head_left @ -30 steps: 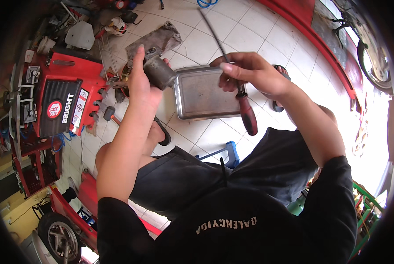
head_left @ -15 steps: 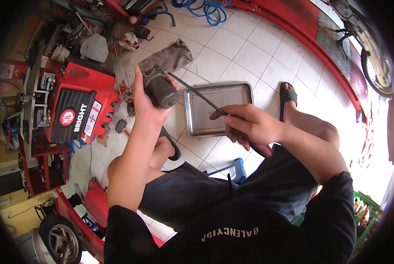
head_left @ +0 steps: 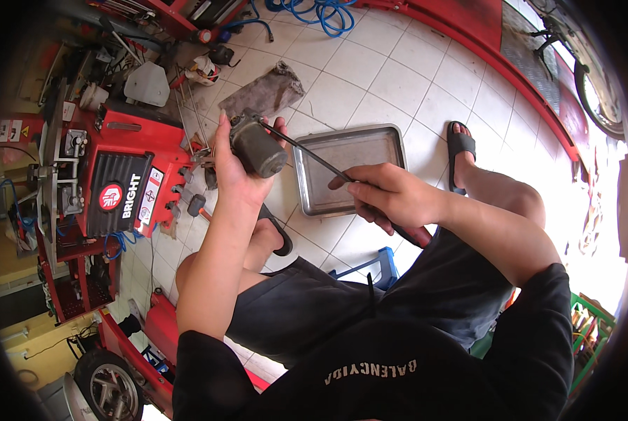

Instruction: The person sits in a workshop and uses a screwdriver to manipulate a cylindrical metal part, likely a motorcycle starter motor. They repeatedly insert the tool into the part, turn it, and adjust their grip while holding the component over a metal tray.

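Observation:
My left hand grips a grey cylindrical metal part, raised over the tiled floor. My right hand holds a long screwdriver with a red handle; its shaft runs up and left, and its tip touches the top of the metal part. Below and behind the screwdriver, an empty metal tray lies on the white tiles. I sit low, with my knees and black shorts under both arms.
A red machine with tools stands at the left. A grey rag lies on the floor beyond the tray. A blue hose coils at the top. A sandalled foot rests right of the tray. A blue stool is under me.
The view has tilted, so the tray and hands sit lower in the picture. My right hand has drawn back right and down; the screwdriver tip has come to the metal part.

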Motion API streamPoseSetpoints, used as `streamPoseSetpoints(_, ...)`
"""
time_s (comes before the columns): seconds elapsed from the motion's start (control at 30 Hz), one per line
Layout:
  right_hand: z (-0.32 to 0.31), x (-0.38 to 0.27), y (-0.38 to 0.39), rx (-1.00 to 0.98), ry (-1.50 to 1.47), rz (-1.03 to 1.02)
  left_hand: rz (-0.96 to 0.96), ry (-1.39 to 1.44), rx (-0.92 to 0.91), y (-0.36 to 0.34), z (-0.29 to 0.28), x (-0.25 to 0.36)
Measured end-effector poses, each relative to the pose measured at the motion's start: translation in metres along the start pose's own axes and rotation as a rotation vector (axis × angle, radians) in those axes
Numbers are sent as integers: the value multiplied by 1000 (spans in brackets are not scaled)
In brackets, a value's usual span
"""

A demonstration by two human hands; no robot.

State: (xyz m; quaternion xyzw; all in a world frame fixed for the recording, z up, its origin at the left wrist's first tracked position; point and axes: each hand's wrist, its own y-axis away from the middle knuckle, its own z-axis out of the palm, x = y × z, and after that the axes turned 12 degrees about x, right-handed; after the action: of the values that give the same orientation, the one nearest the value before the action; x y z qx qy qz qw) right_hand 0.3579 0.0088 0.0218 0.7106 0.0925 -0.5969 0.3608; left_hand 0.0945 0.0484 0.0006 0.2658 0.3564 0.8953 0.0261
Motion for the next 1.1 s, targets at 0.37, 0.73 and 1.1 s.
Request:
streamPoseSetpoints(0.37, 4, 4, -1, 2, -19, -17, -3, -16, -44, -1, -6, 3)
streamPoseSetpoints(0.73, 4, 2, -2, 9, -24, -4, 58, -16, -69, 1, -4, 3)
streamPoseSetpoints(1.1, 6, 1, -1, 46, 13, -26, -13, -16, -69, 2, -3, 5)
